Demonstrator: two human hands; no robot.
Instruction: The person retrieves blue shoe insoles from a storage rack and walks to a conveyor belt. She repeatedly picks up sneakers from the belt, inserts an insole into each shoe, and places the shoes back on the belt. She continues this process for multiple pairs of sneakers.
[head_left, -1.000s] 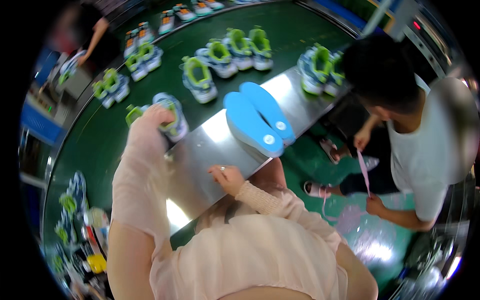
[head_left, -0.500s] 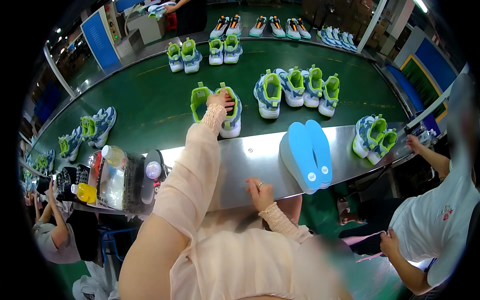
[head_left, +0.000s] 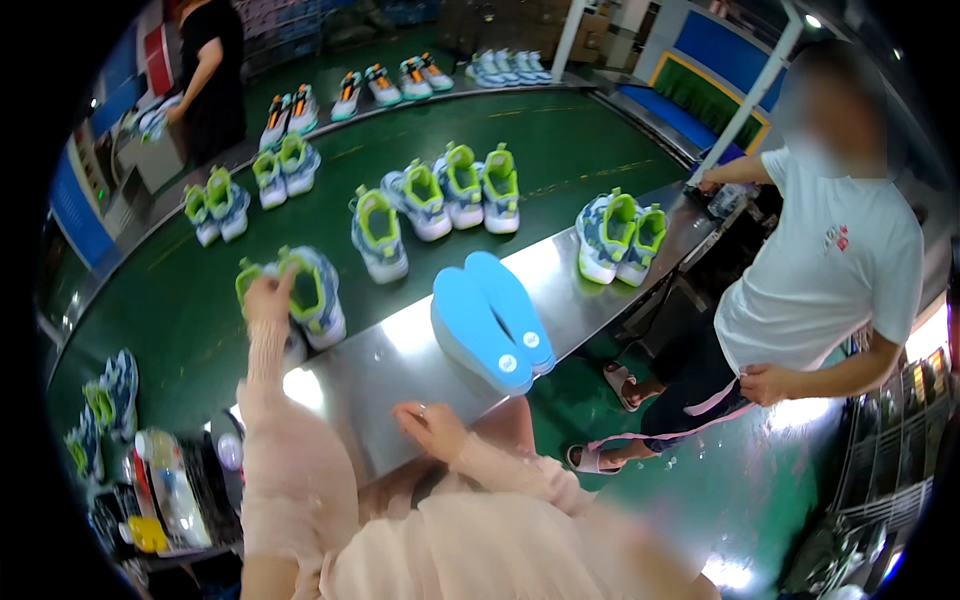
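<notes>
My left hand (head_left: 268,302) is over a pair of blue-and-white sneakers with lime-green linings, on the green belt. It covers much of the left sneaker (head_left: 249,272). One finger points up beside the collar of the right sneaker (head_left: 318,300); blur hides whether the fingers grip anything. My right hand (head_left: 432,428), with a ring on one finger, hovers by the near edge of the metal ledge (head_left: 385,375). Its fingers are loosely bent, slightly apart, and hold nothing visible. Blue insole-shaped pieces with round white stickers (head_left: 490,325) lie on the ledge to its right.
More matching sneakers (head_left: 440,195) stand along the belt (head_left: 330,215). One pair (head_left: 618,238) is on the ledge at right. Bottles (head_left: 170,475) stand at left. A person in a white shirt (head_left: 810,270) stands close at right; another in black (head_left: 212,80) is at far left.
The view has swung to the right, so the belt and sneakers appear shifted left. My left hand has moved from the right sneaker's opening toward the left sneaker. The right hand stays by the ledge.
</notes>
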